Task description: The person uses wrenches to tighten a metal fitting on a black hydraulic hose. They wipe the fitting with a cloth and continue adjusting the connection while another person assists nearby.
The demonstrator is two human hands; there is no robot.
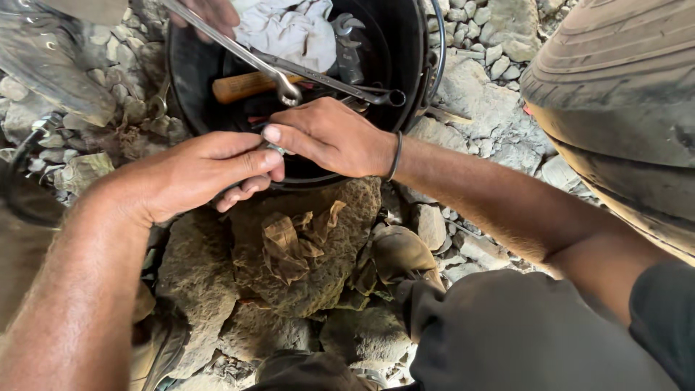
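No packages, labels, signs or screens anywhere in this shot, folks: from twelve o'clock round to six, nothing printed, boxed, wrapped or lit shows up.

The ground is rough, dusty stony earth [478, 108] strewn with pale grey gravel. A round black plastic bucket [409, 43] stands on it at the top of the view. Just below the bucket lies a large brown mud-caked rock [340, 253], with a crumpled tan scrap of cloth [293, 242] on top. At the right edge, a worn dusty rubber tyre [615, 94] rests on the gravel.
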